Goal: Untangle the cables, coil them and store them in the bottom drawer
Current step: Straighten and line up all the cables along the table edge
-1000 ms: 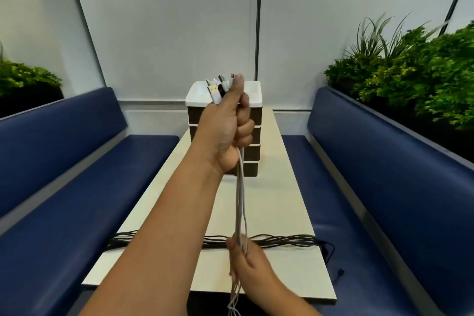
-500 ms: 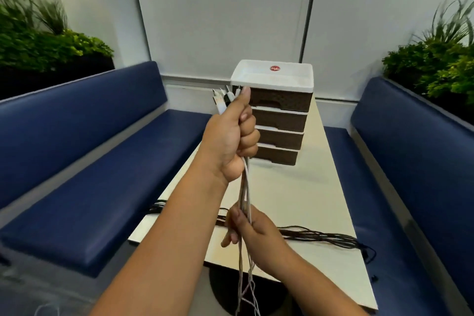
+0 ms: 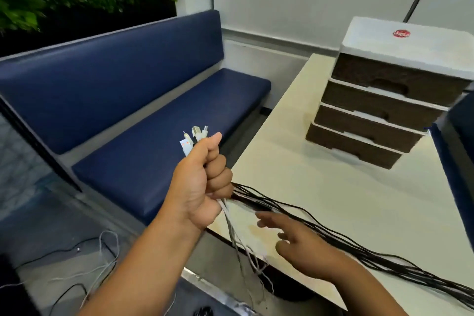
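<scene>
Desk [image 3: 333, 187] carries the drawer unit [image 3: 379, 110] at its far end and a long bundle of black cables [image 3: 346, 241] across its near part. White cables [image 3: 232, 228], thin, limp and light, hang off the desk's near corner toward the floor; best held near the plugs [image 3: 193, 136]. Left hand [image 3: 202, 185] has them there in a closed fist grip. Right hand [image 3: 300, 244] hovers open-fingered over the black bundle, holding nothing.

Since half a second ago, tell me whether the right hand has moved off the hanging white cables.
Yes. The right hand has let go of the white cables and shifted right, open over the cream table.
</scene>
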Motion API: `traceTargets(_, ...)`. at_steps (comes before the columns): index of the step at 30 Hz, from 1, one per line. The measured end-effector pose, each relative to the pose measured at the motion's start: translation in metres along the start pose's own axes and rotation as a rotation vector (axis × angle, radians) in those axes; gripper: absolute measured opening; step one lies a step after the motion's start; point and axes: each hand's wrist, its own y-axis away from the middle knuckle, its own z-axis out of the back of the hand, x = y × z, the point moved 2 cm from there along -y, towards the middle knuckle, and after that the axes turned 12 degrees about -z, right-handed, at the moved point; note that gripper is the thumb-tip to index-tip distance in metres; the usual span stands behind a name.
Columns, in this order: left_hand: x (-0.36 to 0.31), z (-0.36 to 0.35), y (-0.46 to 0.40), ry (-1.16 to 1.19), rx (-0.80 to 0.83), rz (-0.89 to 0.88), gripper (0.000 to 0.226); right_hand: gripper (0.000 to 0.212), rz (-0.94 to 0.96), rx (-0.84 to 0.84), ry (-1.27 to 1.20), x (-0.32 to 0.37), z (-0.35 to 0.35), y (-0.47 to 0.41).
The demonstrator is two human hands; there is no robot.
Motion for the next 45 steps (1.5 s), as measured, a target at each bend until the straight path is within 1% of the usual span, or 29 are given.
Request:
traceTargets(3, -0.004, 0.042, -0.016, 0.042, -0.047, 0.062, 0.048, 0.058, -0.042, -0.144, 0.0, 0.022, -0.002, -0.04)
traceTargets(6, -0.008, 0.079, -0.033, 0.069, -0.069, 0.119, 0.044, 0.046, -0.021, -0.242, 0.096, 0.053, -0.007, -0.083)
traceTargets(9, -0.015, 0.105, -0.048, 0.068, -0.072, 0.163, 0.041, 0.044, 0.048, -0.324, 0.266, 0.081, -0.017, -0.121)
traceTargets(11, -0.019, 0.12, -0.058, 0.066, -0.079, 0.192, 0.041, 0.052, 0.051, -0.369, 0.402, 0.097, -0.025, -0.148)
traceTargets(13, -0.024, 0.132, -0.068, 0.076, -0.086, 0.216, 0.041, 0.068, 0.01, -0.337, 0.616, 0.106, -0.033, -0.173)
traceTargets(15, -0.028, 0.145, -0.078, 0.094, -0.1, 0.23, 0.041, 0.086, -0.084, -0.204, 0.852, 0.112, -0.044, -0.199)
traceTargets(17, -0.032, 0.155, -0.087, 0.11, -0.118, 0.241, 0.041, 0.093, -0.172, -0.075, 1.046, 0.115, -0.054, -0.218)
traceTargets(18, -0.034, 0.158, -0.09, 0.114, -0.12, 0.241, 0.041, 0.09, -0.213, -0.03, 1.112, 0.116, -0.059, -0.225)
traceTargets(19, -0.036, 0.162, -0.094, 0.117, -0.122, 0.24, 0.041, 0.08, -0.241, -0.005, 1.169, 0.12, -0.063, -0.231)
traceTargets(21, -0.038, 0.167, -0.099, 0.116, -0.125, 0.244, 0.041, 0.046, -0.251, 0.002, 1.25, 0.127, -0.07, -0.241)
traceTargets(23, -0.04, 0.17, -0.103, 0.113, -0.121, 0.254, 0.041, 0.01, -0.233, 0.005, 1.248, 0.132, -0.074, -0.248)
traceTargets(24, -0.04, 0.171, -0.105, 0.104, -0.117, 0.261, 0.041, 0.008, -0.249, 0.02, 1.218, 0.133, -0.074, -0.25)
traceTargets(25, -0.04, 0.172, -0.107, 0.091, -0.111, 0.266, 0.041, 0.018, -0.282, 0.042, 1.186, 0.134, -0.074, -0.25)
traceTargets(26, -0.04, 0.173, -0.11, 0.08, -0.104, 0.268, 0.041, 0.02, -0.298, 0.045, 1.138, 0.132, -0.072, -0.252)
traceTargets(28, -0.04, 0.174, -0.114, 0.075, -0.099, 0.28, 0.042, 0.01, -0.312, 0.007, 0.989, 0.126, -0.068, -0.256)
traceTargets(29, -0.04, 0.175, -0.116, 0.081, -0.098, 0.291, 0.043, 0.014, -0.324, -0.018, 0.872, 0.122, -0.066, -0.257)
traceTargets(31, -0.039, 0.174, -0.12, 0.096, -0.104, 0.313, 0.043, 0.021, -0.347, -0.032, 0.549, 0.115, -0.058, -0.252)
traceTargets(35, -0.032, 0.17, -0.126, 0.065, -0.158, 0.357, 0.043, 0.021, -0.327, -0.08, -0.276, 0.125, -0.035, -0.215)
traceTargets(37, -0.029, 0.162, -0.127, 0.009, -0.144, 0.361, 0.037, 0.019, -0.277, -0.1, -0.563, 0.137, -0.021, -0.189)
traceTargets(38, -0.027, 0.156, -0.127, -0.027, -0.124, 0.349, 0.032, 0.02, -0.246, -0.108, -0.666, 0.144, -0.015, -0.177)
traceTargets(40, -0.025, 0.139, -0.126, -0.098, -0.076, 0.314, 0.026, 0.022, -0.17, -0.152, -0.79, 0.159, -0.003, -0.154)
traceTargets(41, -0.023, 0.13, -0.124, -0.128, -0.054, 0.3, 0.029, 0.021, -0.127, -0.187, -0.82, 0.165, 0.001, -0.145)
traceTargets(43, -0.018, 0.113, -0.121, -0.168, -0.026, 0.277, 0.044, 0.023, -0.055, -0.257, -0.845, 0.176, 0.004, -0.13)
traceTargets(45, -0.01, 0.095, -0.119, -0.197, 0.018, 0.253, 0.064, 0.019, 0.033, -0.347, -0.785, 0.184, 0.006, -0.117)
